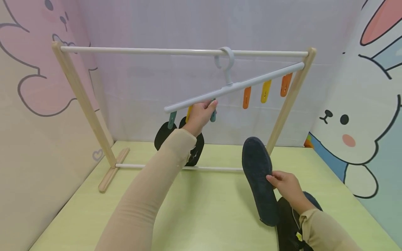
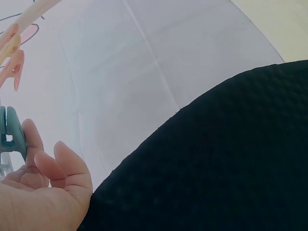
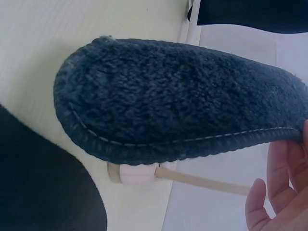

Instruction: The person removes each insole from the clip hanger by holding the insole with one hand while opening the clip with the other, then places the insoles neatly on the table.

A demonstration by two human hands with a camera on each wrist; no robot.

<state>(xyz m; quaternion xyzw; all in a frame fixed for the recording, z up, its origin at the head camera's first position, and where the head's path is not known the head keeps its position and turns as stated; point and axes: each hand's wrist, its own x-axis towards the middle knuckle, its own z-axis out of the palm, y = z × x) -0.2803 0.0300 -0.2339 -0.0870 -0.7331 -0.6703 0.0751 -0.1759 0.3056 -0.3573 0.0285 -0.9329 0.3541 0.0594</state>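
Observation:
My left hand (image 1: pixel 201 116) is up under the left half of the light-grey clip hanger (image 1: pixel 251 83), pinching a teal clip (image 1: pixel 213 116) between thumb and fingers. The hanger hooks over the rack's top rod and tilts, left end lower. Black insoles (image 1: pixel 162 134) hang below its left end, partly hidden by my sleeve; one fills much of the left wrist view. Lower right, my right hand (image 1: pixel 287 188) holds a dark-blue fuzzy insole (image 1: pixel 255 174) by its side edge, toe end up. Its plush face and pale stitching show in the right wrist view.
The rack has wooden posts (image 1: pixel 84 101) and a white top rod (image 1: pixel 141 51). Orange clips (image 1: pixel 247 97) and a yellow clip (image 1: pixel 266 91) hang on the hanger's right half. More dark insoles (image 1: pixel 285 223) lie on the pale-green table (image 1: pixel 213 209) beneath my right forearm.

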